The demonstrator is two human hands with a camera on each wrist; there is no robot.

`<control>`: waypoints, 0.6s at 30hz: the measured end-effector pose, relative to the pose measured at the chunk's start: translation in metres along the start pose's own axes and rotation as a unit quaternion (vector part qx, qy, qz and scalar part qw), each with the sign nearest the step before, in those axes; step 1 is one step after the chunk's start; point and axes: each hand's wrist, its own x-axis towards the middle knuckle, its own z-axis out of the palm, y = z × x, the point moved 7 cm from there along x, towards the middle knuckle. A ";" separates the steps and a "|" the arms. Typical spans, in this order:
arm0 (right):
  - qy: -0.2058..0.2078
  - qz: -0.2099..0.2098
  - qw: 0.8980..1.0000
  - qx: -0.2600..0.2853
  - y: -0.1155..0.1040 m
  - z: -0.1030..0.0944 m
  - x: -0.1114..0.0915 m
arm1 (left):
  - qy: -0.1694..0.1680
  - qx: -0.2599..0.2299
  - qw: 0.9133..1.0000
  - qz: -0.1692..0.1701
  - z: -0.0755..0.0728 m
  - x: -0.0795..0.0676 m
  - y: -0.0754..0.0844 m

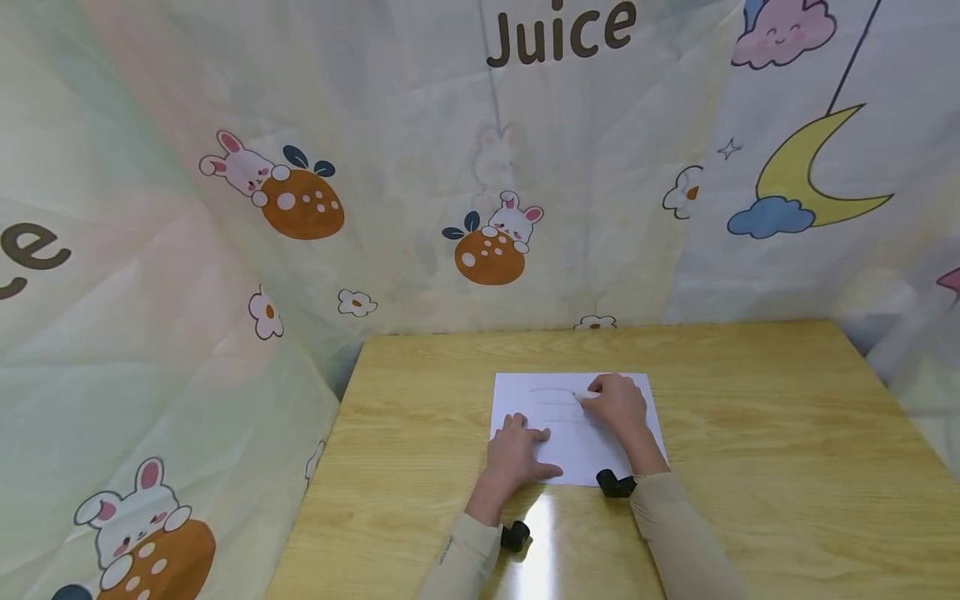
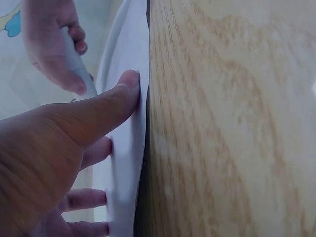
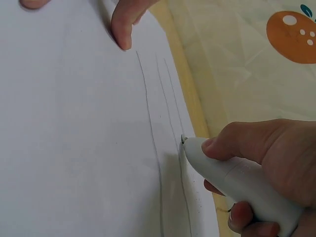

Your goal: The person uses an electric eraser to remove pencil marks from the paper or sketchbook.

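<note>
A white sheet of paper (image 1: 588,458) lies on the wooden table. My left hand (image 1: 516,454) rests on its left part, thumb and fingers spread; the left wrist view shows the thumb (image 2: 111,106) near the sheet's edge. My right hand (image 1: 619,404) grips a thick white electric eraser (image 3: 247,185). The eraser's small tip (image 3: 183,139) touches the sheet at the end of the outermost of three thin pencil lines (image 3: 146,94). Past the tip, small crumbs (image 3: 197,200) dot the paper where that line stops.
The wooden table (image 1: 780,433) extends on both sides of the sheet. Behind and to the left hangs a printed curtain (image 1: 397,167) with rabbits and fruit. A dark camera mount (image 1: 615,483) sits at the right wrist, another mount (image 1: 515,536) at the left.
</note>
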 end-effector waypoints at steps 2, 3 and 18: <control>-0.006 0.002 1.000 -0.001 0.000 0.001 -0.001 | -0.001 0.003 1.000 0.000 0.001 -0.001 -0.001; -0.004 0.000 1.000 0.000 0.000 0.001 -0.001 | -0.001 0.006 1.000 0.001 0.001 -0.001 -0.001; 0.001 -0.003 1.000 0.006 0.002 0.003 0.001 | 0.000 -0.002 1.000 -0.003 0.001 -0.001 0.000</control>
